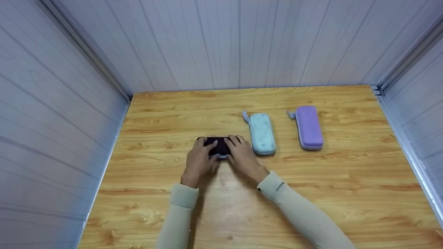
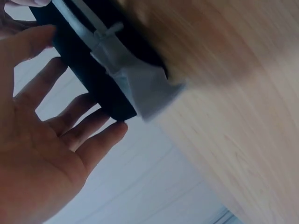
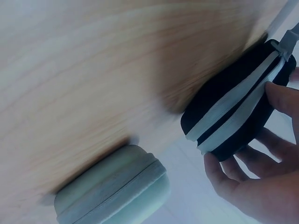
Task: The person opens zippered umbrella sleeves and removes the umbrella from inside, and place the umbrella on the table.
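A black zip case [image 1: 220, 147] with grey zipper bands lies on the table between both hands. My left hand [image 1: 199, 159] holds its left end, fingertips against the black side [image 2: 88, 77] in the left wrist view. A grey fabric strap [image 2: 140, 86] sticks out at that end, beside the zipper pull [image 2: 108, 31]. My right hand [image 1: 244, 155] grips the other end; its thumb touches the zipper band [image 3: 254, 98] and its fingers lie on the black face. Whether the dark strip between the bands is a gap, I cannot tell. Close by my right hand is a light blue zip case [image 1: 262, 134].
Farther right lies a purple zip case [image 1: 309, 127] with a small strap. The cases rest on a wood-grain table [image 1: 155, 166]. Pale panels [image 1: 221, 45] stand behind the table and along its left and right sides.
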Available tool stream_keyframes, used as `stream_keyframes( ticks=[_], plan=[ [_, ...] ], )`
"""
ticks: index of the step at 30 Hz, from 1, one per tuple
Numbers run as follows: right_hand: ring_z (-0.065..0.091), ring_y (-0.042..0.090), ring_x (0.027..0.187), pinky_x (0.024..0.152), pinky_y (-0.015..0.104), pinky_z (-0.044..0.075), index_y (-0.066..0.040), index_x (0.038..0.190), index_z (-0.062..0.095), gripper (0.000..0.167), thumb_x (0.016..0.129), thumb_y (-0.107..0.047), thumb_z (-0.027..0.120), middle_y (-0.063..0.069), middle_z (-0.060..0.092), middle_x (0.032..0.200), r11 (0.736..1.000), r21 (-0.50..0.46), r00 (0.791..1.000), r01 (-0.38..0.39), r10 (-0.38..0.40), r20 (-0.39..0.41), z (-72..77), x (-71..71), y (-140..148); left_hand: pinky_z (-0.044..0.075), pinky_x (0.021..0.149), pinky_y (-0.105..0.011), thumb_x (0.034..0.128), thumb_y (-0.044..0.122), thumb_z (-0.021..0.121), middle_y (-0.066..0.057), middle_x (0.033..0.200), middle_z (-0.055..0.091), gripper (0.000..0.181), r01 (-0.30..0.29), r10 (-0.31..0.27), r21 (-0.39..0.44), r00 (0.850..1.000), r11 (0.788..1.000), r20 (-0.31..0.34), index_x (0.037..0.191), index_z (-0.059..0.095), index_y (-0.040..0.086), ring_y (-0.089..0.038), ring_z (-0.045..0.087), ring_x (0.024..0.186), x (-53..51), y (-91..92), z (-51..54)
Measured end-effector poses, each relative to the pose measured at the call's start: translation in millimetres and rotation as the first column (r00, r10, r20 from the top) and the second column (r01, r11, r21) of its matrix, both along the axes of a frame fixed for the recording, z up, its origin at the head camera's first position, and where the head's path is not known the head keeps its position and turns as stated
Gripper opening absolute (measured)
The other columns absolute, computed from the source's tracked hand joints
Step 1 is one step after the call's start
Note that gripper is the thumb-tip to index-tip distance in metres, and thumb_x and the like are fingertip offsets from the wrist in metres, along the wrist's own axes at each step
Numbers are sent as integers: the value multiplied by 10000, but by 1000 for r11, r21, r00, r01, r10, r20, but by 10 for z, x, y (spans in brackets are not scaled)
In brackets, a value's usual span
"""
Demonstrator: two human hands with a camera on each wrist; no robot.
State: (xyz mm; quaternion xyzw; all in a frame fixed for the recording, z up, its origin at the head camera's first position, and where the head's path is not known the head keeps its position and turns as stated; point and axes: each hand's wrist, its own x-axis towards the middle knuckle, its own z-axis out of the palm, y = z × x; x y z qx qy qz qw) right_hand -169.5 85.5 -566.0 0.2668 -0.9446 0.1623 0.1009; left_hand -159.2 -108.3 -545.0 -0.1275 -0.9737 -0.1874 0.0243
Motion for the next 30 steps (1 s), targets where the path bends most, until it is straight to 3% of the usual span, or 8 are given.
stream_keyframes(
  ticks=[4,15,19,22,26,30],
  plan=[
    [545,400,1296,990,552,535,-21,1451,616,551,972,-232,788,194,587,1456,1000,6,1000,13,-13,12,4,35,4,501,1098,-519,1022,368,711,-247,1509,551,447,-41,41,-3,998,999,-41,1405,701,137,-419,518,1411,0,50,-26],
    [565,399,1225,942,498,568,26,1411,632,534,951,-189,799,203,598,1403,999,-46,999,18,-20,-38,-43,143,-9,464,1135,-537,1013,403,715,-202,1473,615,402,-166,168,27,975,986,-144,1263,781,95,-425,531,1404,-15,240,-123],
    [576,405,1190,960,475,564,41,1378,648,540,943,-233,815,213,610,1385,999,-40,996,21,-25,-86,-57,178,-21,396,1200,-513,1017,369,717,-223,1471,609,387,-158,163,43,973,987,-166,1237,765,53,-422,521,1413,-32,268,-167],
    [580,413,1183,978,473,555,46,1374,649,549,943,-249,818,223,612,1383,999,-39,996,31,-34,-87,-58,204,-26,354,1229,-512,1023,349,709,-223,1515,571,375,-139,147,65,979,988,-139,1237,747,43,-425,485,1448,-41,267,-173],
    [583,424,1173,984,476,548,54,1376,644,561,934,-241,826,232,612,1378,998,-44,996,43,-47,-79,-62,231,-28,364,1219,-530,1030,334,699,-206,1570,521,376,-117,124,78,987,990,-99,1265,733,43,-421,450,1478,-48,258,-171],
    [582,425,1161,973,473,554,57,1372,645,572,928,-251,832,234,613,1371,997,-54,995,54,-59,-82,-75,253,-34,414,1174,-562,1043,318,679,-202,1586,504,376,-98,105,67,989,993,-100,1295,719,42,-410,442,1486,-38,260,-177]
  ],
)
